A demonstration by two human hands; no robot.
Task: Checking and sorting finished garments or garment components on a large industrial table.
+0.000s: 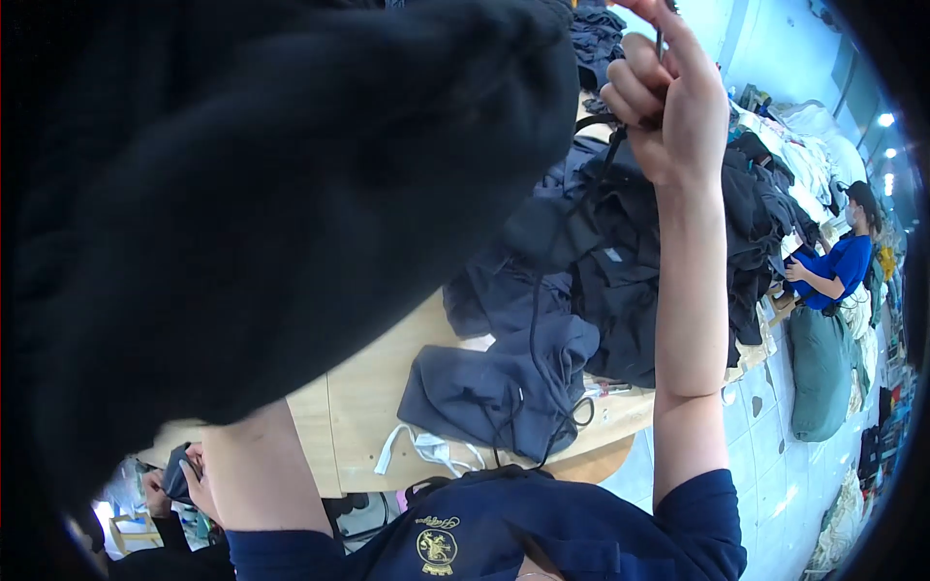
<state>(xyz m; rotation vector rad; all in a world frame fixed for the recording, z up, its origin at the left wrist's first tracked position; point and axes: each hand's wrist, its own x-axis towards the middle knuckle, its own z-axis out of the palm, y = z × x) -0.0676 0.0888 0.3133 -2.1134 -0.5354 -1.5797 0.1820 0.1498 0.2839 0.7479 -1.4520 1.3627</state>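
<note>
One black garment (320, 194) in front of dark clothes (620, 300)

Green bundle (821, 373) on tiled floor (760, 436)

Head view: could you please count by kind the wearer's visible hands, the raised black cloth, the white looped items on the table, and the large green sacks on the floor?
Wearer's visible hands: 1 (right hand; left hand hidden)
Raised black cloth: 1
White looped item: 1
Large green sack: 1
Total: 4
</note>
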